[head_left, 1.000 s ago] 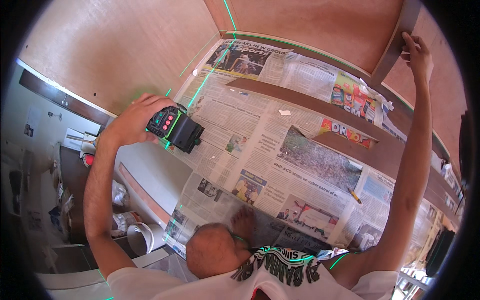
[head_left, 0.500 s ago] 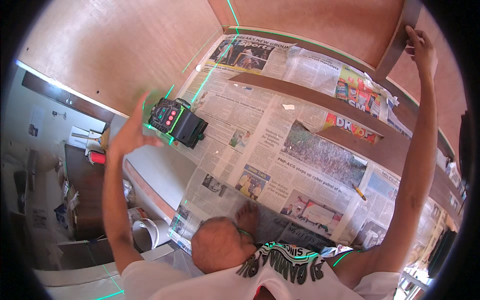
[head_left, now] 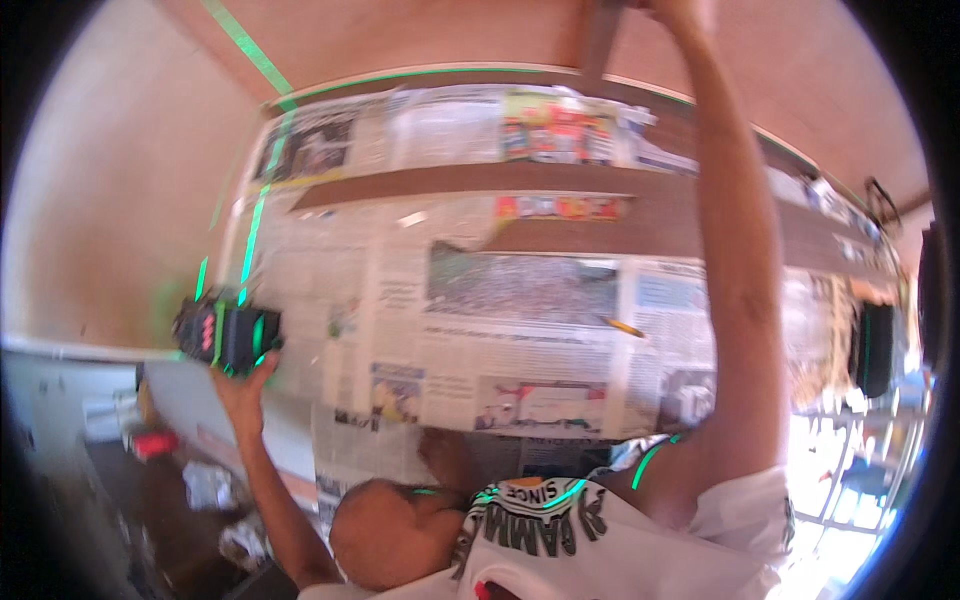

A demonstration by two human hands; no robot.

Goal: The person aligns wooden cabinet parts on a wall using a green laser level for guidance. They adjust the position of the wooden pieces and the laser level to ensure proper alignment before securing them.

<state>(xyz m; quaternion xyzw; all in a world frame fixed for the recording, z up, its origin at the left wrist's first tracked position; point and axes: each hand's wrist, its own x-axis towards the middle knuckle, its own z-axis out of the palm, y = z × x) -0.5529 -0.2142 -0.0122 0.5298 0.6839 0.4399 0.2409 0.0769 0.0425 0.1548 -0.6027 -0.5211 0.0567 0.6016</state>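
A black and green laser level [head_left: 232, 335] with red buttons stands at the left edge of the newspaper sheets, throwing green lines over the panels. My left hand [head_left: 243, 388] is at its near side, thumb up against it, and the other fingers are partly hidden behind the device. At the top edge of the view, my raised right hand [head_left: 684, 12] grips the edge of a narrow brown wooden board [head_left: 600, 42]. Part of that hand is cut off and blurred.
Newspaper sheets [head_left: 400, 290] cover the surface ahead. Brown wooden strips [head_left: 460, 184] cross them, and a yellow pencil [head_left: 627, 328] lies on the paper. Pinkish wooden panels [head_left: 130, 170] rise at the left and back. A cluttered lower area [head_left: 190, 490] lies at the left.
The view has turned, moving the scene leftward and down. My left hand has gone from beside the laser level to its near side. My right hand stays at the wooden board.
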